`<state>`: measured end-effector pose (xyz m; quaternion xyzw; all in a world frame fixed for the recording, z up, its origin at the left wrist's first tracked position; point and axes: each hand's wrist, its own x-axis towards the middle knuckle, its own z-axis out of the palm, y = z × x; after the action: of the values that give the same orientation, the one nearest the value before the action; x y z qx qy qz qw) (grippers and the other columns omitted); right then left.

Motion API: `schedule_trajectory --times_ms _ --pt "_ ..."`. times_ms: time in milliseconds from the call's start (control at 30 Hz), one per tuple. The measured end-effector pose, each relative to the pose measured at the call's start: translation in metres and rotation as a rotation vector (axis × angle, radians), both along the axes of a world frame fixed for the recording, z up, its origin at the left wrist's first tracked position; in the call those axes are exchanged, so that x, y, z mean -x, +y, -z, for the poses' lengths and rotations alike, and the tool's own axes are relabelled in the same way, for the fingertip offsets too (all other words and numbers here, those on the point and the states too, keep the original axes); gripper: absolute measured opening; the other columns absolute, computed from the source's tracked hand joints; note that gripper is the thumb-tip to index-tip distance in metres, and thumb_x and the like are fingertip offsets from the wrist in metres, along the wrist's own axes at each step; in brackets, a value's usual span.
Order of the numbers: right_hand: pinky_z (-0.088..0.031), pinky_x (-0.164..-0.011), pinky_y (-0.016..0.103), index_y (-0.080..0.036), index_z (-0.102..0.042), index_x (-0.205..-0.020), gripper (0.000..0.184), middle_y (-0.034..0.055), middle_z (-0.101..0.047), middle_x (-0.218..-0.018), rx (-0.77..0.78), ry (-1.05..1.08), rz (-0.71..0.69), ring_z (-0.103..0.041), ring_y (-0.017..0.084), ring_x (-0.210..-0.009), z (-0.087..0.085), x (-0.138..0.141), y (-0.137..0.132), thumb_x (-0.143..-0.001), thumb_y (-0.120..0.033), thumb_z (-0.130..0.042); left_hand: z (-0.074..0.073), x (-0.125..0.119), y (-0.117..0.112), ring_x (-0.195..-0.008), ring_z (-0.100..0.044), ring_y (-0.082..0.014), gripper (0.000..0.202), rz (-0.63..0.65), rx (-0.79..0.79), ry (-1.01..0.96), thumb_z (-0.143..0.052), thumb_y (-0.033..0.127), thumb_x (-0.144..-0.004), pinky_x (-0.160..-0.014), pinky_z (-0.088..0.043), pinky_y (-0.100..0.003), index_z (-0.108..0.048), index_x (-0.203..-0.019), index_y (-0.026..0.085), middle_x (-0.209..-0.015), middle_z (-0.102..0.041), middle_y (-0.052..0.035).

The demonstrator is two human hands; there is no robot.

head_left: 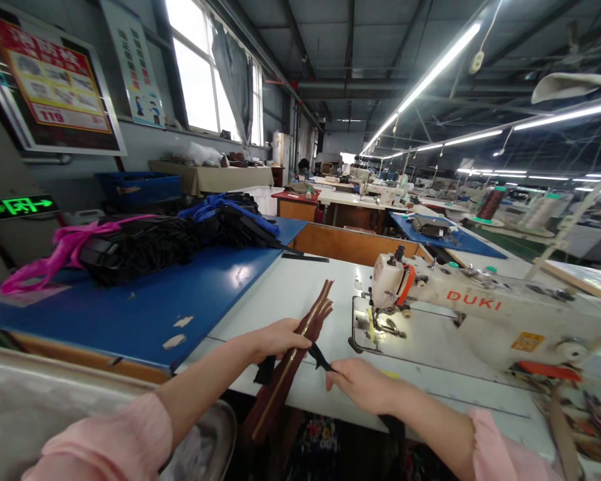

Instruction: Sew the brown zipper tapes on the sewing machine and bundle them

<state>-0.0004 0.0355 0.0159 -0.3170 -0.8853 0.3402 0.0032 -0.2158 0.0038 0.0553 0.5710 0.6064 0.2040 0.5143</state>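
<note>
My left hand [283,336] is closed on a bundle of brown zipper strips [280,387] with a gold toothed line, held slantwise over the front of the white sewing table [250,300]. A black fabric strip [320,357] stretches from the zipper strips to my right hand [360,384], whose fingers pinch it. More black fabric shows under my left wrist and below my right hand. To the right of the hands stands a sewing machine [421,300] marked DUKI, its needle area lit. Some of my fingers are hidden behind the strips.
Piles of black strips [150,247], tied with pink and blue cloth, lie on the blue table [130,321] at left. A flat black strip [305,257] rests at the sewing table's far edge. Thread cones [491,204] stand at right. A metal basin [220,434] is below left.
</note>
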Motion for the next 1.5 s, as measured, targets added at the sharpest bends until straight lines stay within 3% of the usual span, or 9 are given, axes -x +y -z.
schedule_trajectory --times_ms 100,300,400,467,533,800,1000,1233,1500 --pt "-0.039 -0.062 0.026 -0.017 -0.063 -0.092 0.019 -0.0007 -0.058 -0.066 0.261 0.136 0.047 -0.053 0.014 -0.065 0.006 0.006 0.003 -0.082 -0.029 -0.053 -0.001 -0.004 0.002 -0.050 -0.042 -0.0100 0.021 0.021 0.010 -0.044 -0.053 0.032 -0.066 -0.040 -0.018 -0.020 -0.051 -0.082 0.018 -0.066 -0.054 0.0019" --pt "-0.044 -0.061 0.025 -0.020 -0.055 -0.104 0.057 -0.0025 -0.060 -0.079 0.941 0.570 0.205 -0.054 0.011 -0.064 -0.008 0.036 0.008 -0.054 -0.028 -0.080 -0.010 -0.017 0.001 -0.049 -0.043 -0.0120 0.035 0.119 -0.006 -0.039 -0.049 0.032 -0.067 -0.042 -0.021 -0.022 -0.057 -0.098 0.018 -0.062 -0.055 0.0026" --pt "-0.027 -0.039 0.017 -0.020 -0.050 -0.086 0.046 -0.0080 -0.049 -0.060 1.079 0.539 0.381 -0.034 0.003 -0.039 -0.010 0.046 0.008 -0.061 -0.047 -0.077 -0.009 -0.022 0.001 -0.059 -0.050 -0.0146 0.030 0.138 -0.078 0.035 -0.049 0.027 -0.064 -0.048 -0.030 -0.023 -0.060 -0.090 0.017 -0.066 -0.058 0.0020" --pt "-0.010 -0.036 0.015 -0.020 -0.044 -0.077 0.042 -0.0107 -0.040 -0.052 1.073 0.520 0.476 -0.021 0.000 -0.033 -0.008 0.051 0.007 -0.070 -0.053 -0.069 -0.006 -0.025 0.003 -0.068 -0.053 -0.0171 0.022 0.140 -0.147 0.113 -0.050 0.021 -0.058 -0.056 -0.036 -0.024 -0.059 -0.078 0.017 -0.069 -0.059 0.0016" --pt "-0.004 -0.036 0.016 -0.020 -0.040 -0.073 0.040 -0.0124 -0.032 -0.046 1.035 0.534 0.541 -0.016 0.000 -0.031 -0.005 0.056 0.004 -0.077 -0.052 -0.064 -0.004 -0.027 0.005 -0.074 -0.056 -0.0194 0.020 0.135 -0.205 0.198 -0.049 0.016 -0.056 -0.062 -0.040 -0.025 -0.058 -0.073 0.017 -0.072 -0.061 0.0007" --pt "-0.006 -0.036 0.016 -0.021 -0.035 -0.072 0.030 -0.0131 -0.025 -0.042 0.959 0.695 0.748 -0.017 0.002 -0.030 -0.003 0.067 -0.002 -0.092 -0.040 -0.046 -0.009 -0.034 -0.002 -0.089 -0.063 -0.0285 0.032 -0.013 -0.305 0.510 -0.052 0.022 -0.071 -0.073 -0.045 -0.033 -0.049 -0.102 0.015 -0.096 -0.066 -0.0124" --pt "-0.007 -0.035 0.016 -0.020 -0.039 -0.070 0.032 -0.0123 -0.027 -0.041 1.020 0.720 0.733 -0.017 0.002 -0.030 -0.001 0.062 0.005 -0.088 -0.044 -0.051 -0.006 -0.031 -0.012 -0.089 -0.063 -0.0266 0.039 0.022 -0.352 0.490 -0.057 0.033 -0.070 -0.072 -0.045 -0.031 -0.047 -0.105 0.018 -0.098 -0.066 -0.0080" --pt "-0.007 -0.035 0.016 -0.018 -0.045 -0.070 0.034 -0.0100 -0.037 -0.044 1.016 0.706 0.680 -0.021 0.001 -0.029 0.004 0.058 0.008 -0.083 -0.046 -0.058 0.004 -0.019 -0.006 -0.091 -0.063 -0.0235 0.044 0.011 -0.297 0.389 -0.062 0.030 -0.065 -0.077 -0.046 -0.030 -0.055 -0.106 0.017 -0.101 -0.067 -0.0055" --pt "-0.010 -0.036 0.018 -0.019 -0.036 -0.064 0.042 -0.0110 -0.033 -0.042 0.885 0.735 0.725 -0.022 0.002 -0.031 0.004 0.060 0.007 -0.080 -0.051 -0.059 0.013 -0.028 -0.005 -0.084 -0.064 -0.0213 0.024 -0.020 -0.293 0.420 -0.049 0.028 -0.074 -0.070 -0.046 -0.028 -0.058 -0.093 0.016 -0.091 -0.068 -0.0052"
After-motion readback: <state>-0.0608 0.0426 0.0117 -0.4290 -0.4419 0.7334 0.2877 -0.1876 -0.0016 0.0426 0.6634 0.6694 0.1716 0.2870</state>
